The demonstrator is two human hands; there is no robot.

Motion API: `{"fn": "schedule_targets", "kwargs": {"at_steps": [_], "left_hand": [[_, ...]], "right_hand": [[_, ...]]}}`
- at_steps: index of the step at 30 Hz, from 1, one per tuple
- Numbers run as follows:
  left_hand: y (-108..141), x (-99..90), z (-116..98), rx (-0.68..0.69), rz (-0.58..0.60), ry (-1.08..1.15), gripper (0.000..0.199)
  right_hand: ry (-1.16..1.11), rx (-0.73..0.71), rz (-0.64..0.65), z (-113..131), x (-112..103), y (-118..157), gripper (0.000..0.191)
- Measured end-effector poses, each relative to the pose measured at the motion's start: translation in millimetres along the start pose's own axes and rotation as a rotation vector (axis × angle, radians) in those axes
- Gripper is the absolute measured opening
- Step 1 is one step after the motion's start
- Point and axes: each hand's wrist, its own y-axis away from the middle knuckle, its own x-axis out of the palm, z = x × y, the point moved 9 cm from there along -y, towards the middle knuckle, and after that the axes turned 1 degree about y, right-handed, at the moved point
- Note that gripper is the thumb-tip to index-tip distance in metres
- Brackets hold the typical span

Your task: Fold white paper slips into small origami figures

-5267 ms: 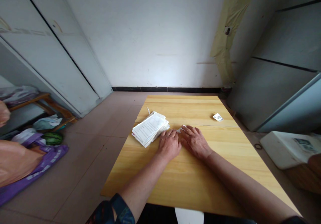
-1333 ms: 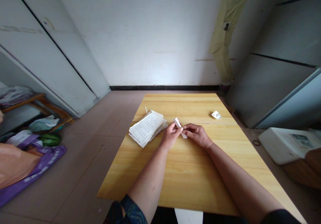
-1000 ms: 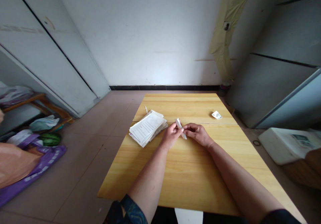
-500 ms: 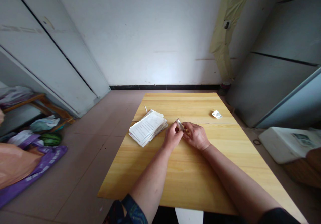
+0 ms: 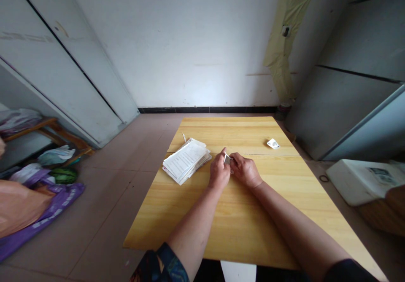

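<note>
Over the middle of the wooden table (image 5: 240, 214), my left hand (image 5: 219, 170) is closed on a small piece of folded paper (image 5: 227, 159). My right hand (image 5: 247, 170) pinches the same paper from the right side. Only a pale bit of it shows between the fingers; the rest is hidden. Left of my hands lies a stack of printed paper sheets (image 5: 186, 157), slightly fanned. Near the far right edge of the table sits a small folded white paper (image 5: 273, 143), apart from both hands.
A thin white strip (image 5: 184, 137) lies behind the stack. Right of the table stand a white box (image 5: 357, 181) and a grey refrigerator (image 5: 341, 88). On the left floor are a purple bag (image 5: 63, 202), a watermelon (image 5: 64, 175) and a wooden rack (image 5: 69, 141). A white wall (image 5: 190, 54) rises behind.
My left hand has turned and its fingers have closed further around the paper, so less of it shows. The right hand has shifted only slightly. The stack and the far paper stay put.
</note>
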Motion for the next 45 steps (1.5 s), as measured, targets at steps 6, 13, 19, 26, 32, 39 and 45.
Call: {"fn": "schedule_targets", "kwargs": {"at_steps": [6, 13, 19, 26, 32, 39, 45], "left_hand": [[0.0, -4.2, 5.9, -0.087, -0.029, -0.008, 0.048], [2.7, 4.9, 28.2, -0.297, -0.003, 0.415, 0.041], [1.9, 6.4, 29.4, -0.374, 0.018, 0.757, 0.035], [2.3, 9.6, 24.0, -0.383, 0.075, 0.894, 0.028], [0.7, 10.3, 26.7, -0.394, 0.096, 0.917, 0.027], [0.9, 8.9, 33.1, -0.387, 0.148, 0.872, 0.031], [0.7, 3.3, 32.7, -0.347, 0.166, 0.809, 0.030]], "right_hand": [[-0.111, 0.082, -0.013, -7.2, -1.3, 1.0, 0.020], [-0.251, 0.204, -0.035, -27.6, 1.9, 1.5, 0.015], [-0.669, 0.204, -0.007, -32.7, 15.1, 1.1, 0.011], [-1.117, 0.259, 0.037, -27.6, 16.0, -2.2, 0.014], [-1.193, 0.298, 0.118, -31.4, 16.5, -2.2, 0.015], [-1.224, 0.468, 0.163, -42.4, 21.8, 3.4, 0.017], [-1.181, 0.455, 0.179, -39.8, 24.0, 2.5, 0.037]]}}
